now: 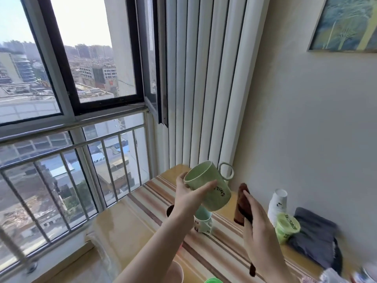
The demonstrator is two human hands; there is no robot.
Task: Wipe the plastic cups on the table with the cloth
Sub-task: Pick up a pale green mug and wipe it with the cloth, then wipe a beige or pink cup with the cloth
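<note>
Left hand (188,196) fingers grip one green cup (208,185); right hand (258,219) fingers clutch one brown cloth (242,205).

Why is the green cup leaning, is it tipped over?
Tipped, yes. The left hand holds the green cup up off the table, tilted, its open mouth facing up-left. It looks empty inside.

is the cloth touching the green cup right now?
No. The brown cloth in the right hand is held apart from the green cup, which the left hand grips.
</note>
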